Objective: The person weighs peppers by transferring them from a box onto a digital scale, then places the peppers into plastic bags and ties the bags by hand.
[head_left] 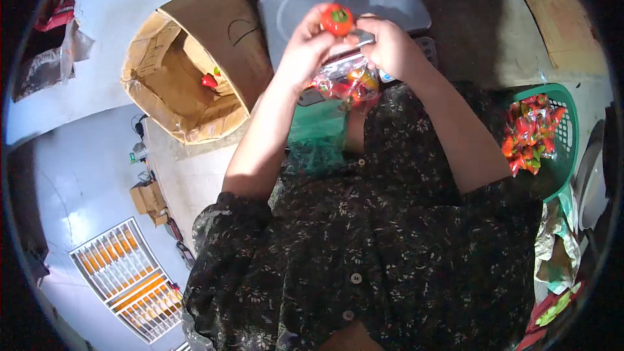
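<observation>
My left hand (307,45) is closed around a red bell pepper (336,21), its green stem end turned up. Close beside it, my right hand (392,47) grips a small grey, flat tool (365,37), perhaps a blade; its kind is hard to make out. Both hands are over a grey scale (296,10) with a wide platform. Just below them sits a clear plastic bag of red and yellowish peppers (356,86), partly covering the front of the scale. A sheet of green plastic bags (317,133) hangs in front of my shirt.
At the left an open cardboard box (224,39) lies on its side with a red pepper (208,80) inside. To the right stands a green basket (569,131) holding several bagged red peppers (530,131). Another cardboard piece (543,19) is at the upper right.
</observation>
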